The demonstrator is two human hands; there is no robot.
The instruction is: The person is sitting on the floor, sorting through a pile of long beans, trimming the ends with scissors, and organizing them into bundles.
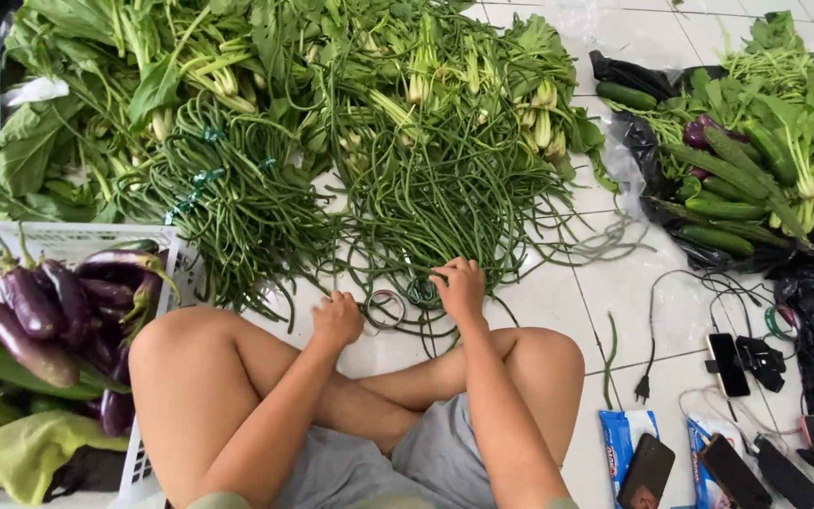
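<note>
We see a white slatted basket (157,311) at the near left, holding dark purple eggplants (44,311) and a few long green vegetables, with a yellow-green cloth (21,452) draped over its near edge. On the far right, a black plastic bag (708,250) lies open under cucumbers (718,207), a couple of purple eggplants and more leafy greens. Everything rests on a floor of white tiles (614,292), where the person sits cross-legged. Across the far side spread heaps of leafy greens (190,57) and two big piles of long beans (426,188). The left hand (336,319) is clenched loosely, and we cannot tell whether it pinches a bean. The right hand (461,287) presses curled fingers onto the near ends of the long beans, which trail just beyond the knees; small rubber bands (386,308) lie between the two hands. At the near right lie two flat blue-and-white packets (622,435), dark phones (727,363) and black cables with a plug (643,386).
</note>
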